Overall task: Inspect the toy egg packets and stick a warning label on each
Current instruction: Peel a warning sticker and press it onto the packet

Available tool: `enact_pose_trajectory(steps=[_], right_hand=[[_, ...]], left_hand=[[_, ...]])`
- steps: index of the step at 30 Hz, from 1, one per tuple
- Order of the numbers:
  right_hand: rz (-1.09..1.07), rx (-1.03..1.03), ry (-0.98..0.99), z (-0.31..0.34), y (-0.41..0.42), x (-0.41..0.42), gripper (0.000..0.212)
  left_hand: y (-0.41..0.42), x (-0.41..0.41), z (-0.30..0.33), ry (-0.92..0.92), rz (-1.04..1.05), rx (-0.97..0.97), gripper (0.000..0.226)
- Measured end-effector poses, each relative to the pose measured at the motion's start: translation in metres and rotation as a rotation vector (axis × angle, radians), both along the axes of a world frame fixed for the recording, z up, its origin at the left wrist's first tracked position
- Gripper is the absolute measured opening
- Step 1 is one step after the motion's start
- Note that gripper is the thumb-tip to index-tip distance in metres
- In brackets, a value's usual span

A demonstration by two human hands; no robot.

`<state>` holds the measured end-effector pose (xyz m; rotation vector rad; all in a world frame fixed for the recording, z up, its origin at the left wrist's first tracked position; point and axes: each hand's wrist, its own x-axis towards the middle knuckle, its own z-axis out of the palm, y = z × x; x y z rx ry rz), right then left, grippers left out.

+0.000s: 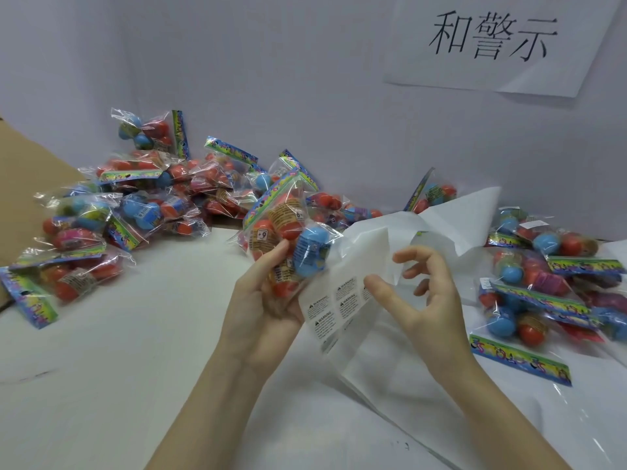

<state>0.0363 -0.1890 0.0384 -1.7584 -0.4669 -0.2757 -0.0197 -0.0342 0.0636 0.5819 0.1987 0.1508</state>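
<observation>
Bare forearms, no sleeves or jewellery

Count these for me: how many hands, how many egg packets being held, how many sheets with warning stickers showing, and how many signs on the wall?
Hands: 2, the left hand and the right hand
Held egg packet: 1
Label sheet: 1
Wall sign: 1
Total: 5

Toy egg packet: clear bag, rainbow header strip, orange and blue eggs inside; tilted, raised above the counter at centre. Warning label sheet: white backing, printed "WARNING" labels in rows, just right of the packet. Further packets: heap far left, group right.
</observation>
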Motion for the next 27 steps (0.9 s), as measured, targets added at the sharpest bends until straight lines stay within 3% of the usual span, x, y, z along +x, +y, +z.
enact_pose_trajectory(steps=[5,14,21,27], right_hand=[[0.064,0.028,-0.003,-0.0014,0.0006,0.0021,0.033],[-0.023,0.097,-0.105,-0.0064,0.0022,0.0021,0.043],[0.055,0.039,0.046,-0.0045,0.0037,-0.0008,0.043],[-0.050,-0.016,-0.027,-0.0003,0.0012,-0.0010,0.026]], left_hand=[[-0.0008,-0.0018,0.0014,-0.016,0.004,-0.016,0.022],[-0.0025,-0.0012,0.0019,-0.016,0.043,-0.051,0.021],[-0.0022,-0.0012,0.0035,-0.013,0.002,-0.049,0.019],[-0.0024,-0.0004,0.0011,-0.023,0.017,-0.046,0.024]])
